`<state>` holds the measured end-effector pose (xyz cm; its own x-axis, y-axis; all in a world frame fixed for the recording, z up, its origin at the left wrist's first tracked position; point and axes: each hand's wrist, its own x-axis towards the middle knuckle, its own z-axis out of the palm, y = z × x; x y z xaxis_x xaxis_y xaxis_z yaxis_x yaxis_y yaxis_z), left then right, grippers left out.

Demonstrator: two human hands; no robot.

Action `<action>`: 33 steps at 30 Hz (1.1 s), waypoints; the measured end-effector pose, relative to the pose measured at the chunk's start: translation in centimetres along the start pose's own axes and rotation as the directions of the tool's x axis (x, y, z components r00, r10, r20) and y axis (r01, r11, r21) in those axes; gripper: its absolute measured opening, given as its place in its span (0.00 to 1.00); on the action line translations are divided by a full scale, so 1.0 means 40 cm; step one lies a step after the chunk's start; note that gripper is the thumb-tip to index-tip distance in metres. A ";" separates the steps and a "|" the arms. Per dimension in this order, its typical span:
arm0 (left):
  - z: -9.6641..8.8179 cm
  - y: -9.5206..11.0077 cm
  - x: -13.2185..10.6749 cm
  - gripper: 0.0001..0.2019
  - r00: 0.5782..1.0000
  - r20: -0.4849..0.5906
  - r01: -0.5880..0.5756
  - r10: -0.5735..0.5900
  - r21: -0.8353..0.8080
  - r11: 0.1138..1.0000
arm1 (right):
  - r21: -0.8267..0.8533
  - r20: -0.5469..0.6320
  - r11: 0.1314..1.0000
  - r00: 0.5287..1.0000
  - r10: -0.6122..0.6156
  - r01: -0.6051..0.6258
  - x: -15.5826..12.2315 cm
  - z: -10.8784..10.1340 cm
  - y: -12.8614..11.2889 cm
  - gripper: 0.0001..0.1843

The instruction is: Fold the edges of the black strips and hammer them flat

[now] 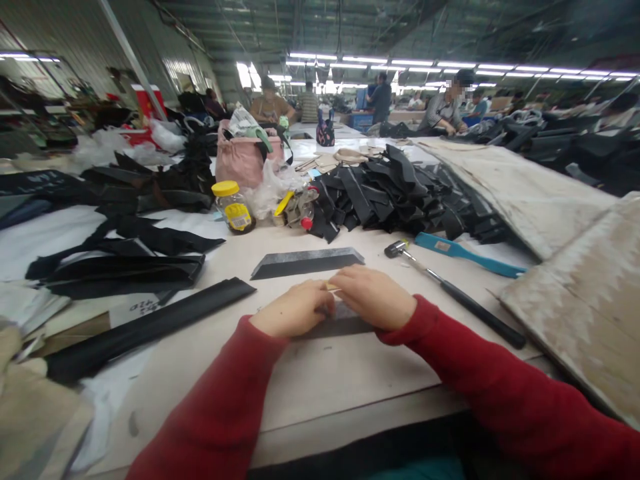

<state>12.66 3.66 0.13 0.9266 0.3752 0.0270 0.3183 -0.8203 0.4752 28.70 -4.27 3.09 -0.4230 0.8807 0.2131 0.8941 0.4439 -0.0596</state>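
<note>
My left hand (299, 309) and my right hand (374, 293) meet over a dark grey strip (353, 326) on the worktable. Bent fingers of both hands close on its far side, with the fingertips mostly hidden. A small yellowish bit (331, 287) shows between the hands; what it is I cannot tell. Just beyond them lies another dark strip (307, 263) with slanted ends and a paler grey band along its far side. To the right rest a hammer-like tool (434, 275) with a black handle and a blue flat-handled tool (463, 252).
A pile of black strips (380, 190) lies at the back, near a yellow-lidded jar (233, 208) and a pink bag (243, 157). A long black roll (150, 327) and black pieces (125, 273) are on the left. Large pale boards (585, 300) border the right. People work farther off.
</note>
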 end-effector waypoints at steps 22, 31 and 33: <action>-0.034 -0.012 0.003 0.11 0.953 -0.164 0.279 -0.256 0.133 0.951 | 0.088 0.000 0.905 0.908 0.419 -0.417 0.003 0.022 0.250 0.16; -0.032 0.042 0.155 0.10 0.983 -0.032 0.168 -0.181 0.545 0.821 | 0.031 -0.036 0.805 0.804 0.594 -0.593 -0.023 0.058 0.334 0.21; -0.026 0.028 0.196 0.10 0.982 -0.010 0.157 -0.187 0.594 0.789 | 0.026 -0.078 0.806 0.803 0.591 -0.591 -0.024 0.047 0.331 0.21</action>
<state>20.05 6.14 1.80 0.8485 0.5265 -0.0540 0.5153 -0.8451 -0.1427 40.66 1.06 0.26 0.2004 0.9565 0.2120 0.9671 -0.1585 -0.1991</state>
